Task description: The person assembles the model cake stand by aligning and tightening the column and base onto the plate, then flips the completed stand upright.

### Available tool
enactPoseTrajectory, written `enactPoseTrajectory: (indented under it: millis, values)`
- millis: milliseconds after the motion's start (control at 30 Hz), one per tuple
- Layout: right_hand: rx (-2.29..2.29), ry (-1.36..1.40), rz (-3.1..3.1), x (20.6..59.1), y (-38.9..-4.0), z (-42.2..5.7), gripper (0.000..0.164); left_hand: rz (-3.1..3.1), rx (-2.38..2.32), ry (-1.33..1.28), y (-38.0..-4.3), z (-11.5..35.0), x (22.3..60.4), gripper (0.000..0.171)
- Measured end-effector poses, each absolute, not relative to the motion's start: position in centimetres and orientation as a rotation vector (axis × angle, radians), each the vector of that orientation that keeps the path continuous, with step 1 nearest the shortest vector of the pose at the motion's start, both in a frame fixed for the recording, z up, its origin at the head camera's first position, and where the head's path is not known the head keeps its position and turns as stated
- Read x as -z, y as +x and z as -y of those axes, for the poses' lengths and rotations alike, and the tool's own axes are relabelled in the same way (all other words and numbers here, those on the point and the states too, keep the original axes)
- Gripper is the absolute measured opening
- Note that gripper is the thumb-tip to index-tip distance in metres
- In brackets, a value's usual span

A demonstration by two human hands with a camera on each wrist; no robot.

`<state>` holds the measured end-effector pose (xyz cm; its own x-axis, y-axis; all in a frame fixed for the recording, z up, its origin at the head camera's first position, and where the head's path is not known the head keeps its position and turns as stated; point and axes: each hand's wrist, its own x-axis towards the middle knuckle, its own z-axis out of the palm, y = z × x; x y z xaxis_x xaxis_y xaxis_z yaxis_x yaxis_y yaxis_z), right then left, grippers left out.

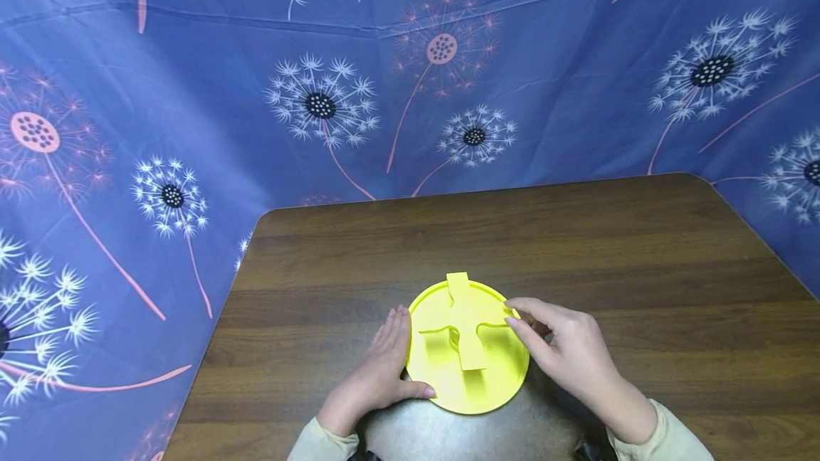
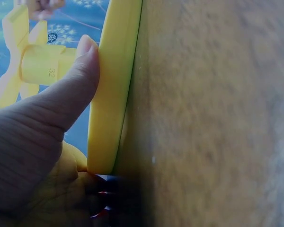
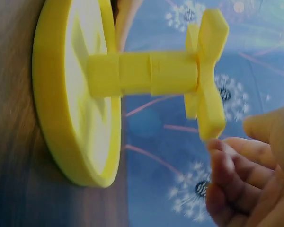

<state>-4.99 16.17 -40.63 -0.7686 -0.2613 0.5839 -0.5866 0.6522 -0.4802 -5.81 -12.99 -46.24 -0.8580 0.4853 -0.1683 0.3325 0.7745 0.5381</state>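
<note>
A yellow stand stands upright on the table, with a round rimmed base [image 1: 502, 375], a short stepped post [image 3: 135, 73] and a four-armed cross top [image 1: 463, 315]. My left hand [image 1: 381, 375] rests against the left side of the base, fingers straight along the rim. Its thumb [image 2: 87, 61] lies against the base's edge at the front. On the other side, my right hand [image 1: 573, 347] is at the end of the cross's right arm. In the right wrist view its fingertips are right at that arm's tip, while the thumb [image 3: 260, 125] stands apart from it.
The brown wooden table [image 1: 333, 262] stretches behind and to both sides of the stand. A blue cloth with dandelion prints [image 1: 384, 91] hangs beyond its back edge and along the sides. A pale grey patch [image 1: 410, 432] shows at the table's front.
</note>
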Motion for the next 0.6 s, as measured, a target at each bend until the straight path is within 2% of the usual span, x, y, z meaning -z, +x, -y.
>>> enactPoseTrajectory:
  millis: [133, 367, 600]
  values:
    - [-1.018, 0.577, 2.562, 40.8, -5.8, -17.3, 0.032, -2.667, -0.735, 0.625, -5.8, 13.0, 46.2, 0.126]
    - [-1.298, 0.682, 2.598, 41.6, -5.6, -18.0, 0.033, -2.655, -0.75, 0.618, -5.9, 13.0, 46.2, 0.126]
    - [-1.345, 0.786, 2.526, 42.2, -4.8, -17.2, 0.033, -2.668, -0.759, 0.65, -5.9, 13.1, 46.1, 0.126]
